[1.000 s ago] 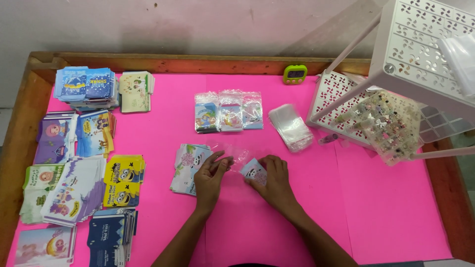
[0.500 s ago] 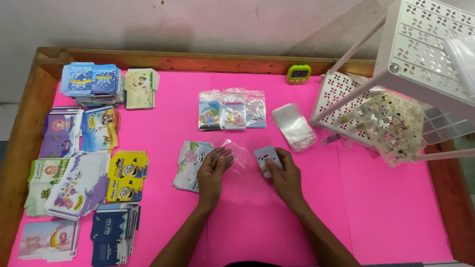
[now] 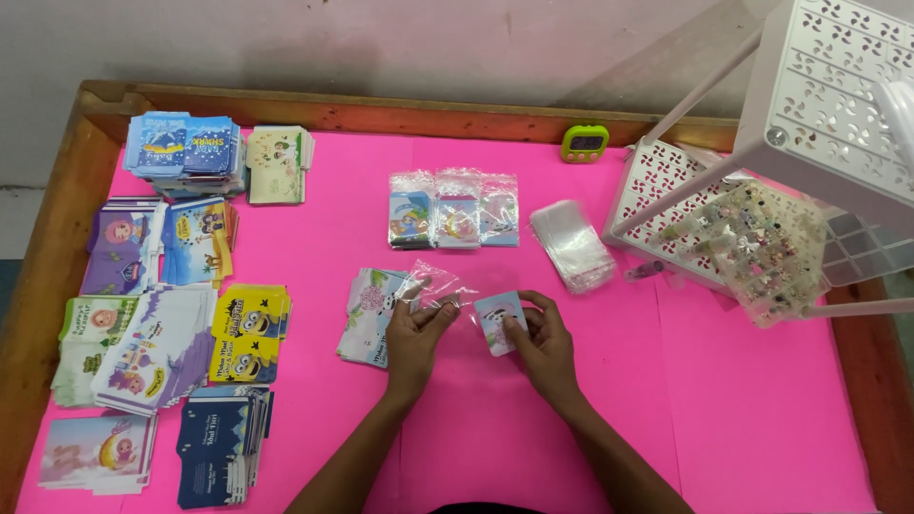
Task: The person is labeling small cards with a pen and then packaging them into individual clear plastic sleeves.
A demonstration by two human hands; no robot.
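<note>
Her left hand (image 3: 416,328) pinches a clear sleeve (image 3: 433,284) open-mouthed toward the small card (image 3: 499,321) gripped in her right hand (image 3: 543,343), hands apart above the pink surface (image 3: 743,419).

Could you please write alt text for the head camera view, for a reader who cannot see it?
A person's left hand pinches a clear plastic bag while the right hand holds a small card beside it, over a pink table. Stacks of cards lie left; a white rack stands right.
</note>
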